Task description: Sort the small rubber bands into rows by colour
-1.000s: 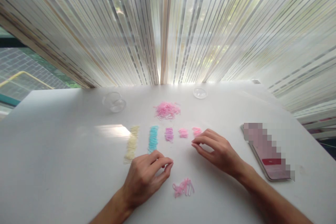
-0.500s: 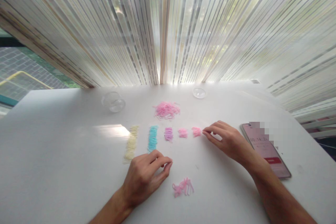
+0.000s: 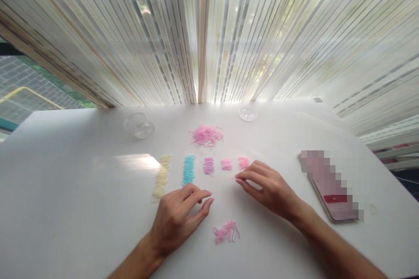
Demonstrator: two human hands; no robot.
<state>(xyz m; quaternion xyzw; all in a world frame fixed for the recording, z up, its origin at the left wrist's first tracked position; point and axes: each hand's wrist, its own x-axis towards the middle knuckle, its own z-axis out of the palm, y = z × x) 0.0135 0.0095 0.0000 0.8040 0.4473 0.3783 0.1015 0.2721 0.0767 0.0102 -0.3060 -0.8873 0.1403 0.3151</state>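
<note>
My right hand (image 3: 266,185) is pinched at the fingertips, just below the right-hand pink bundle (image 3: 243,162). Something tiny and pale seems to show at its tips, too small to name. My left hand (image 3: 183,213) rests below the teal column (image 3: 189,170), thumb and forefinger apart with nothing between them. Thin band-like strands lie in neat stacks: yellow (image 3: 163,176), teal, purple (image 3: 208,166), and a smaller pink stack (image 3: 226,164). Between my wrists is a loose cluster of pink and purple looped bands (image 3: 226,232). A tangled pink heap (image 3: 207,135) lies farther back.
Clear round containers (image 3: 139,125) stand at the back left, and a clear round dish (image 3: 248,114) at the back right. A phone (image 3: 330,187) lies at the right of the white table (image 3: 81,209). String curtains (image 3: 203,52) hang along the far edge.
My right hand has moved left and toward me, from beside the right-hand pink bundle to below it. My left thumb and forefinger have parted. The view has shifted slightly.
</note>
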